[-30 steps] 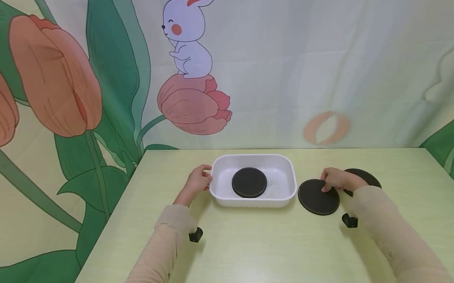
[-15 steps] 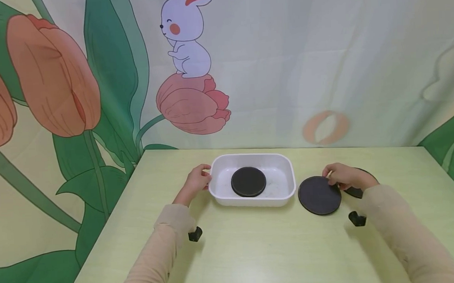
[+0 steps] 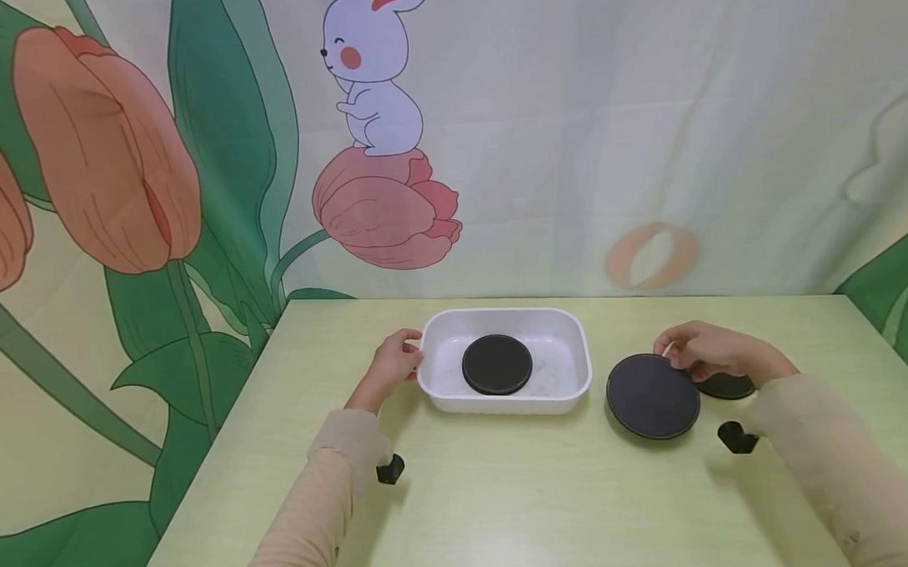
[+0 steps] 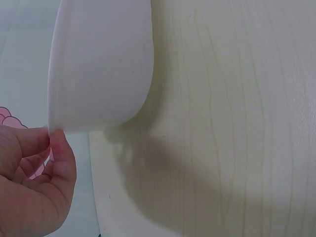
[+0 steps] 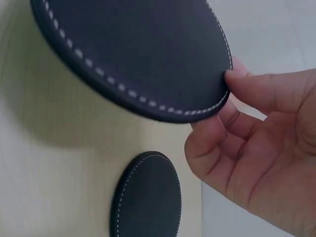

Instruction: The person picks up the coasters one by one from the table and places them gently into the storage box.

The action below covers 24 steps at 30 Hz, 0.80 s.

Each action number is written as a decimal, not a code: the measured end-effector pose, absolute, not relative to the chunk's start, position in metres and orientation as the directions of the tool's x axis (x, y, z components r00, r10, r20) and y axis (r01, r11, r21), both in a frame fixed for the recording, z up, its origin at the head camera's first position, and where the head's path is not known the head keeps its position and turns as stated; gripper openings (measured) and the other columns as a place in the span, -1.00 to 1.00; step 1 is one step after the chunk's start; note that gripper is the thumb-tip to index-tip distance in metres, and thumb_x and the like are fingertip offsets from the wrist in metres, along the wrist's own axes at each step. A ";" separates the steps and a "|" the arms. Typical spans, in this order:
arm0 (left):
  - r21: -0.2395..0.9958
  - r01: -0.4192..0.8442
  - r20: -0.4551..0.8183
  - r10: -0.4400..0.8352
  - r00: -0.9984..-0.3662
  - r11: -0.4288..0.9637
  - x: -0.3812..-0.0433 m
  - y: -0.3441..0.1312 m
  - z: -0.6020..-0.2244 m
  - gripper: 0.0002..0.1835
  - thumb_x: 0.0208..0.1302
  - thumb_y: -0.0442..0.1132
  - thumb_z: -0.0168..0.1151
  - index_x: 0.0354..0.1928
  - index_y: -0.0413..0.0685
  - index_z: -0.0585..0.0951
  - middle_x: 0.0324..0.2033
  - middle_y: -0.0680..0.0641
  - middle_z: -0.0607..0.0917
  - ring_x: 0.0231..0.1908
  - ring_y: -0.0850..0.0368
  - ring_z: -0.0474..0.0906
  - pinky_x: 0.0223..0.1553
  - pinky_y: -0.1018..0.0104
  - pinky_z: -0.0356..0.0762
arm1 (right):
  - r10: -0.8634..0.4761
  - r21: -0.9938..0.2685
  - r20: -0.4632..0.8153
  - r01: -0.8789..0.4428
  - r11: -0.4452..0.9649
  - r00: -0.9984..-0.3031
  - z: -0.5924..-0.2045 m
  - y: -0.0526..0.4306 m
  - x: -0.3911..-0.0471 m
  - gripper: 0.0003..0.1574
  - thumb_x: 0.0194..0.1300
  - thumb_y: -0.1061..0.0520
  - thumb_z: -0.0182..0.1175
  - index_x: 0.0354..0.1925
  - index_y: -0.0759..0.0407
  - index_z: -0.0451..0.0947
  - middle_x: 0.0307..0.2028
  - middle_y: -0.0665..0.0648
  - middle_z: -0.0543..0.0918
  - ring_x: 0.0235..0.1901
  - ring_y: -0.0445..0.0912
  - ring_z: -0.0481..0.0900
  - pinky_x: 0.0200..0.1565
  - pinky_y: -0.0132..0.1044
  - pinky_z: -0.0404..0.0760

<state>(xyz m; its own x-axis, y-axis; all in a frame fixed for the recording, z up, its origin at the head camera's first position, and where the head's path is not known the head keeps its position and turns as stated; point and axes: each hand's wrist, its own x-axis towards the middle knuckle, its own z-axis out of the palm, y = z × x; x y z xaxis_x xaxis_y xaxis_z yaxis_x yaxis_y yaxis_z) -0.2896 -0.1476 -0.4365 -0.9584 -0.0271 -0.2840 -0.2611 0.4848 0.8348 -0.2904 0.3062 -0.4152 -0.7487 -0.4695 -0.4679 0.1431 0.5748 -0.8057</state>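
My right hand point(image 3: 710, 351) pinches a round black coaster point(image 3: 653, 397) by its far right edge, thumb on top and fingers beneath. White stitching runs round its rim in the right wrist view, where the coaster point(image 5: 143, 49) is tilted and raised over the table. Behind that hand lies another black coaster point(image 5: 148, 197), partly covered by the hand in the head view. My left hand point(image 3: 392, 361) pinches the left rim of a white rectangular dish point(image 3: 508, 405) between thumb and finger, as the left wrist view shows. Inside the dish rests a third black coaster point(image 3: 498, 364).
Everything stands on a pale wood-grain table point(image 3: 506, 498). A curtain point(image 3: 569, 146) printed with tulips and a rabbit hangs along its far edge. Beneath each wrist a small black block point(image 3: 390, 469) shows.
My right hand has lifted the coaster's edge and then the coaster off the table, moving slightly right. The left hand and the dish have stayed in place.
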 end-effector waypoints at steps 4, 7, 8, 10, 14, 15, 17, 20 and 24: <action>0.838 -0.253 -0.275 -0.027 -0.961 0.483 -0.290 -0.148 -0.439 -0.61 0.22 -0.39 0.01 0.11 -0.13 0.35 -0.26 -0.12 0.45 -0.34 0.12 0.42 -0.48 0.47 0.50 | -0.500 -0.837 -0.462 0.174 0.519 -0.732 -0.412 0.306 -0.291 -0.72 0.10 0.36 -0.03 -0.14 0.27 0.32 -0.44 0.00 0.41 -0.50 -0.19 0.38 -0.46 -0.32 0.45; 0.841 -0.247 -0.265 -0.031 -0.964 0.481 -0.290 -0.149 -0.442 -0.62 0.21 -0.40 0.01 0.10 -0.14 0.35 -0.27 -0.13 0.46 -0.35 0.12 0.42 -0.48 0.46 0.51 | -0.514 -0.858 -0.451 0.195 0.476 -0.730 -0.410 0.303 -0.291 -0.75 0.13 0.35 -0.03 -0.16 0.21 0.34 -0.41 -0.03 0.43 -0.49 -0.20 0.41 -0.43 -0.32 0.47; 0.842 -0.248 -0.265 -0.033 -0.964 0.480 -0.291 -0.149 -0.443 -0.62 0.21 -0.40 0.01 0.10 -0.14 0.35 -0.27 -0.13 0.45 -0.34 0.11 0.43 -0.48 0.46 0.51 | -0.517 -0.863 -0.447 0.201 0.463 -0.730 -0.409 0.301 -0.291 -0.75 0.13 0.35 -0.03 -0.17 0.20 0.34 -0.42 -0.04 0.43 -0.49 -0.21 0.41 -0.42 -0.32 0.47; 0.844 -0.244 -0.262 -0.030 -0.965 0.478 -0.290 -0.149 -0.443 -0.62 0.21 -0.40 0.01 0.09 -0.14 0.35 -0.28 -0.13 0.45 -0.34 0.10 0.43 -0.49 0.46 0.51 | -0.515 -0.873 -0.438 0.214 0.438 -0.737 -0.409 0.299 -0.292 -0.76 0.14 0.35 -0.04 -0.18 0.17 0.35 -0.44 -0.05 0.42 -0.48 -0.22 0.41 -0.42 -0.32 0.47; 0.847 -0.247 -0.267 -0.026 -0.963 0.471 -0.290 -0.149 -0.442 -0.62 0.21 -0.40 0.01 0.09 -0.14 0.35 -0.28 -0.12 0.45 -0.31 0.06 0.44 -0.48 0.47 0.50 | -0.504 -0.887 -0.422 0.227 0.402 -0.754 -0.407 0.291 -0.291 -0.77 0.15 0.35 -0.05 -0.18 0.19 0.34 -0.46 -0.06 0.43 -0.49 -0.22 0.40 -0.43 -0.33 0.46; 0.848 -0.246 -0.266 -0.024 -0.964 0.469 -0.290 -0.149 -0.441 -0.62 0.21 -0.40 0.01 0.09 -0.14 0.35 -0.28 -0.12 0.45 -0.31 0.06 0.44 -0.48 0.47 0.50 | -0.499 -0.890 -0.418 0.231 0.393 -0.759 -0.406 0.289 -0.291 -0.77 0.16 0.34 -0.05 -0.18 0.19 0.34 -0.46 -0.06 0.44 -0.50 -0.21 0.39 -0.44 -0.33 0.45; 0.848 -0.245 -0.266 -0.024 -0.964 0.470 -0.290 -0.149 -0.441 -0.62 0.21 -0.40 0.01 0.10 -0.14 0.35 -0.28 -0.12 0.45 -0.32 0.08 0.44 -0.48 0.47 0.50 | -0.489 -0.895 -0.412 0.241 0.375 -0.769 -0.404 0.283 -0.290 -0.79 0.18 0.33 -0.05 -0.18 0.20 0.33 -0.46 -0.06 0.45 -0.50 -0.21 0.42 -0.43 -0.33 0.46; 0.847 -0.240 -0.260 -0.024 -0.965 0.473 -0.290 -0.149 -0.442 -0.62 0.21 -0.39 0.01 0.09 -0.13 0.35 -0.28 -0.12 0.45 -0.35 0.12 0.42 -0.48 0.48 0.50 | -0.470 -0.902 -0.404 0.257 0.346 -0.785 -0.400 0.274 -0.290 -0.82 0.19 0.32 -0.05 -0.19 0.19 0.33 -0.46 -0.05 0.48 -0.49 -0.20 0.46 -0.40 -0.32 0.47; 0.848 -0.240 -0.258 -0.027 -0.966 0.473 -0.291 -0.149 -0.443 -0.62 0.21 -0.39 0.01 0.09 -0.13 0.36 -0.27 -0.11 0.45 -0.36 0.13 0.41 -0.48 0.47 0.50 | -0.443 -0.912 -0.391 0.274 0.307 -0.807 -0.396 0.259 -0.289 -0.82 0.19 0.31 -0.04 -0.19 0.18 0.33 -0.47 -0.06 0.51 -0.48 -0.21 0.50 -0.39 -0.33 0.50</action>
<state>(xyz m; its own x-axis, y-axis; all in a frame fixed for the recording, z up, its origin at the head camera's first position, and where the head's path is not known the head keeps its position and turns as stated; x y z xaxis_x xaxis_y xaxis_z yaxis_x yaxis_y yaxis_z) -0.2912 -0.1490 -0.4431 -0.9657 -0.0270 -0.2582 -0.2400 0.4727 0.8479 -0.2893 0.2591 -0.3963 -0.8070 -0.4426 -0.3910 0.2735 0.3067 -0.9117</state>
